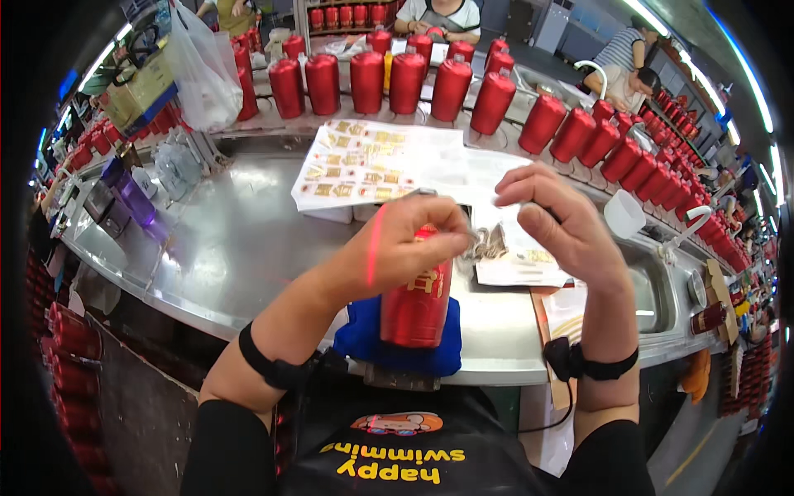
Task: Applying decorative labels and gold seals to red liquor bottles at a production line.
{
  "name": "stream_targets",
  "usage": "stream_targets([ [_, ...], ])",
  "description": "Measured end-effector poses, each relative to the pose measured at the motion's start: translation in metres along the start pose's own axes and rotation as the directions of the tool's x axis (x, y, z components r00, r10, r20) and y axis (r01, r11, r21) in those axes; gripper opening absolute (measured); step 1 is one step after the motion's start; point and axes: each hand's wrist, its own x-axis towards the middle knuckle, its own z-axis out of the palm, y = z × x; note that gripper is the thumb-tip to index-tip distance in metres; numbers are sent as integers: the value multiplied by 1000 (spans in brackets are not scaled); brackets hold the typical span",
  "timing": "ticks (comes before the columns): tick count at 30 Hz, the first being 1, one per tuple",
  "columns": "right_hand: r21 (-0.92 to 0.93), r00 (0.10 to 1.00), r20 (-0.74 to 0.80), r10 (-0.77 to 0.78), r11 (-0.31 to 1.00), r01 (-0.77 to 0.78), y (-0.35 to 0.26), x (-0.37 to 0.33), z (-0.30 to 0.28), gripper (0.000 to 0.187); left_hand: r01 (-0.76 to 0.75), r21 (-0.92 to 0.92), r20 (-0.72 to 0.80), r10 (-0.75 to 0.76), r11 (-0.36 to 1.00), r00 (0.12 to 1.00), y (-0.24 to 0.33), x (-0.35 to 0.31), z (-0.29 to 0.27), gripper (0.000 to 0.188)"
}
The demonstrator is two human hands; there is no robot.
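The red canister (413, 318), contents hidden, is set on blue cloth (356, 326) at the near edge of the worktop (231, 223). The left hand (401, 244) is pinched over it, hold indeterminable; the right hand (566, 219) is half open, apparently empty.

Long steel counter (223, 223) with inset sink (652, 269); bright strip lights (705, 81) above; grey floor (703, 409), yellow line (691, 456) at right

A purple bottle (130, 193) is on the tabletop (248, 194) at left. Farther behind is a white plastic bag (201, 78). At right, a white cup (624, 214) is near a sink (653, 281).
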Motion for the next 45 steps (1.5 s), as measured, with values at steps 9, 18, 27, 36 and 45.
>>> stream_targets([
  [9,437,990,119,79,891,-124,-3,-22,46,21,-22,217,22,17,976,1000,23,-31,6,13],
  [18,546,923,30,383,768,-336,-15,-71,85,14,362,85,105,-370,928,923,-5,-72,-7,12],
  [27,659,861,125,492,608,-443,-6,-86,111,20,426,-1,40,-425,905,904,-24,-79,-10,12],
  [36,791,902,150,406,497,-355,6,-96,110,21,447,-1,43,-447,894,894,-27,-79,-13,13],
  [45,838,894,99,437,448,-312,7,-96,114,13,449,-10,55,-448,893,892,-26,-78,-14,13],
])
